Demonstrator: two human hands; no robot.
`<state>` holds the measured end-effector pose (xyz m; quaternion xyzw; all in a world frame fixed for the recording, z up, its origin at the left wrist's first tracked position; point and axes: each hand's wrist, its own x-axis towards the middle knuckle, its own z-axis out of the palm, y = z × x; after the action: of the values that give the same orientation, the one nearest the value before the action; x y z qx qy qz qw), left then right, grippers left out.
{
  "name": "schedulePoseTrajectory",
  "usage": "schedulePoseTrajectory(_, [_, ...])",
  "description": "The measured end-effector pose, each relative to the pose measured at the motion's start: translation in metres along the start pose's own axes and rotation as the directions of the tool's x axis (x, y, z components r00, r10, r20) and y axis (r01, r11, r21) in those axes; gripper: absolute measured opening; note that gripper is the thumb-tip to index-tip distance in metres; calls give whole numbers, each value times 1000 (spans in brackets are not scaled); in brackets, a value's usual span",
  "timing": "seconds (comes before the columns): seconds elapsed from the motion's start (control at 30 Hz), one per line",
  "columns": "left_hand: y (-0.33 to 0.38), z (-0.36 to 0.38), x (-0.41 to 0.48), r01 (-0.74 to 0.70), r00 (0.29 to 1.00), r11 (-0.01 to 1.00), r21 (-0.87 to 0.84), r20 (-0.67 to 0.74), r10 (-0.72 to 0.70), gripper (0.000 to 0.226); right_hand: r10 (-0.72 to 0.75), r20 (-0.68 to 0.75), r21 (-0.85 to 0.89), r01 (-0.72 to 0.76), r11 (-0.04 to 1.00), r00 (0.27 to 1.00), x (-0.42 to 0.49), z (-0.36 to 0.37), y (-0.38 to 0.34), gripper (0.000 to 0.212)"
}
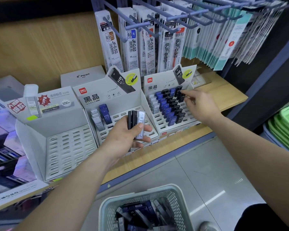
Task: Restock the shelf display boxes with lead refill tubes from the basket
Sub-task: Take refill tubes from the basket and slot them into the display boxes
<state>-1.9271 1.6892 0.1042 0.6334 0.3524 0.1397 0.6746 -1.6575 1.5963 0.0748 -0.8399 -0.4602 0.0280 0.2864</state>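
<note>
My left hand (126,136) grips a small bunch of lead refill tubes (135,121), two black and one clear, in front of the middle display box (150,129). That box holds a few white and blue tubes at its left. My right hand (201,104) reaches into the right display box (188,121), fingers pinching a black tube (182,95) at the back right of its rows. Rows of white, blue and black tubes fill the left part of that box. A pale green basket (140,194) with several loose tubes sits low in front of me.
A larger white display box (40,155) stands at the left with bare slots. Refill packets hang from blue hooks (137,27) above the boxes. Green trays (285,129) are stacked at the right. The wooden shelf edge (157,157) runs under the boxes.
</note>
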Motion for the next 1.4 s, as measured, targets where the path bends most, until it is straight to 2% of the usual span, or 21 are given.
schedulePoseTrajectory(0.1, [-1, -2, 0, -2, 1000, 1000, -8, -20, 2, 16, 34, -63, 30, -32, 999, 997, -3, -9, -10, 39])
schedulePoseTrajectory(0.2, [0, -1, 0, -15, 1000, 1000, -5, -12, 15, 14, -2, -95, 147, 16, 989, 995, -11, -17, -41, 32])
schedulePoseTrajectory(0.3, [1, 4, 1, -37, 999, 999, -25, 9, 37, 13, -86, 61, 325, 62, 944, 994, -27, -14, -84, 21])
schedulePoseTrajectory(0.37, [2, 7, 0, -58, 998, 998, -32, 37, 59, 14, -161, 193, 392, 74, 917, 968, -35, -5, -102, 20])
schedulePoseTrajectory(0.43, [3, 8, -1, -75, 995, 997, -23, 60, 76, 15, -196, 269, 447, 58, 893, 943, -38, 3, -109, 20])
schedulePoseTrajectory(0.67, [3, 2, -2, -17, 1000, 999, -37, 12, 18, 9, -66, 249, 655, -118, 747, 966, -36, -5, -101, 9])
schedulePoseTrajectory(0.9, [0, 0, 4, -34, 994, 999, 21, -107, 36, 7, -89, 313, 702, -167, 692, 946, -38, -11, -94, 3])
schedulePoseTrajectory(1.03, [2, -2, 4, -72, 984, 997, 18, -163, 74, 14, -81, 361, 684, -205, 700, 929, -40, -9, -91, 8])
schedulePoseTrajectory(1.23, [2, -1, 5, -69, 982, 998, 5, -177, 69, 22, -103, 391, 658, -199, 726, 915, -41, -10, -88, 27])
schedulePoseTrajectory(1.4, [0, 0, 6, -46, 988, 998, 40, -149, 52, 19, -40, 340, 728, -236, 644, 940, -42, -14, -92, 26])
